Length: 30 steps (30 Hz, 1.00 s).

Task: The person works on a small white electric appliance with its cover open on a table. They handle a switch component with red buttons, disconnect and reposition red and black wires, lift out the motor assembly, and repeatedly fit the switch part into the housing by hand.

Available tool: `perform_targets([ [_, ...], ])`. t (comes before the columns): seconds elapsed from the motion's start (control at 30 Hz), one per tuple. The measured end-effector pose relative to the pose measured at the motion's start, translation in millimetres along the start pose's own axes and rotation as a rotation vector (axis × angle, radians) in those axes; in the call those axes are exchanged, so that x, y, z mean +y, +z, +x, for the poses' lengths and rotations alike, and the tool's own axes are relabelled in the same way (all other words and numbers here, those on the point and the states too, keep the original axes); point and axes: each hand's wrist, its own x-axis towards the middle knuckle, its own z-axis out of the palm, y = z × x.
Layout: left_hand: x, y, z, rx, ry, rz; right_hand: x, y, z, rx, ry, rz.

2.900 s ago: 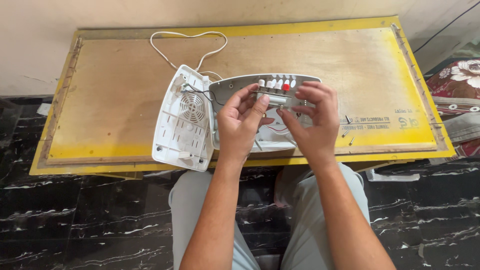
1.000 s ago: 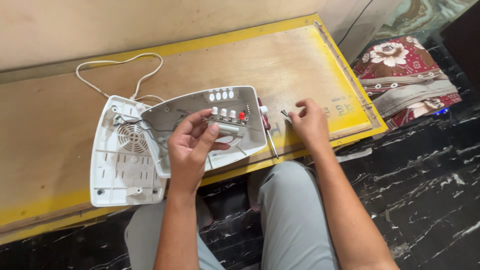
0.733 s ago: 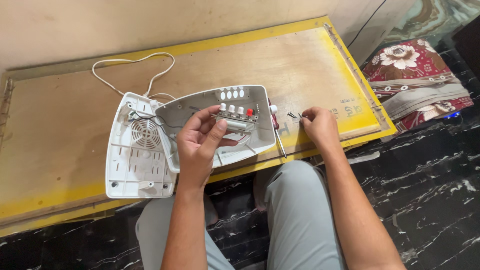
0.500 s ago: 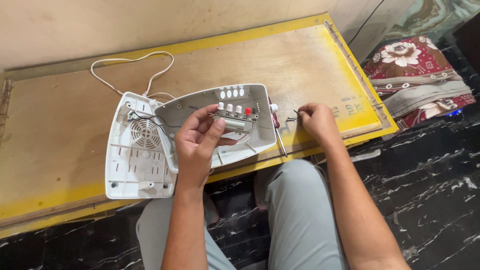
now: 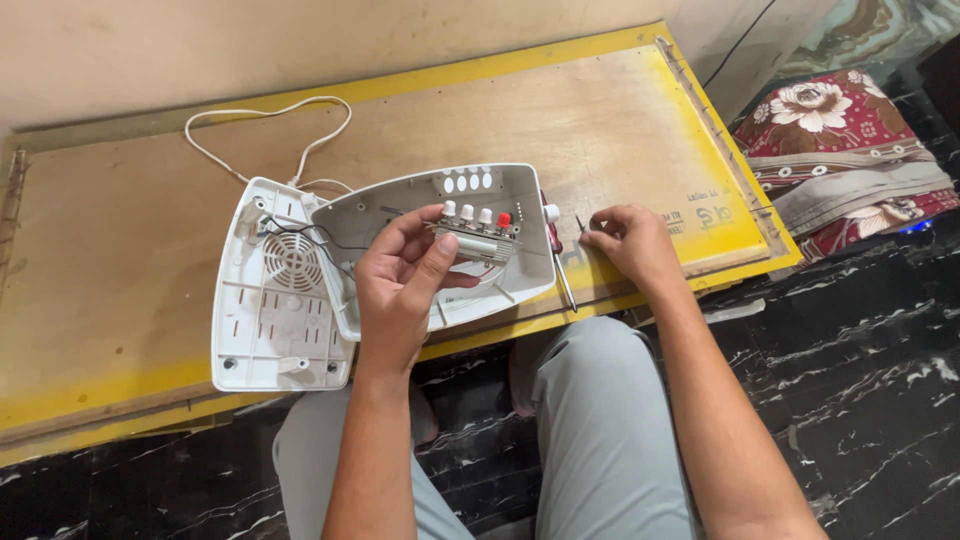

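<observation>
Opened white appliance on a low desk, switch block in the left hand

A wide desk (image 5: 130, 260) with a brown board top and yellow painted border fills most of the view, set low over a black marbled floor (image 5: 870, 390). The person's knees in grey trousers (image 5: 600, 420) show below its near edge. To the right, on the floor, lies a folded red floral cloth (image 5: 840, 140).

On the desk lies the white back cover (image 5: 275, 300) of an appliance, inner side up, with a round grille and ribs. Overlapping its right edge is the grey-white front shell (image 5: 520, 215), also inner side up, with a row of oval holes near its far edge. A white cord (image 5: 265, 112) loops from the covers toward the far side of the desk; thin dark wires run inside the back cover.

The left hand (image 5: 400, 285) is curled, thumb and fingers closed on a small switch block (image 5: 478, 238) held just above the front shell; the block carries a row of white buttons and one red one.

The right hand (image 5: 630, 240) rests on the desk just right of the shell, fingers bent together with the tips pinched on a small dark screw (image 5: 580, 224). Between this hand and the shell a screwdriver (image 5: 558, 262) with a red handle lies on the desk
</observation>
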Motion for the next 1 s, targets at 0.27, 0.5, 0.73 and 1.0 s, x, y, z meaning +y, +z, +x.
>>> perform_targets([
  [0.27, 0, -2, 0, 0.004, 0.002, 0.008, 2, 12, 9, 0.130, 0.128, 0.070],
  [0.5, 1, -1, 0, -0.005, 0.007, 0.002, 3, 14, 23, 0.150, 0.161, 0.027],
  [0.73, 2, -1, 0, -0.015, 0.011, 0.002, 15, 17, 34, 0.082, 0.361, 0.314],
  [1.0, 1, -2, 0, -0.012, 0.012, -0.006, 29, 16, 7, 0.020, 0.317, 0.418],
])
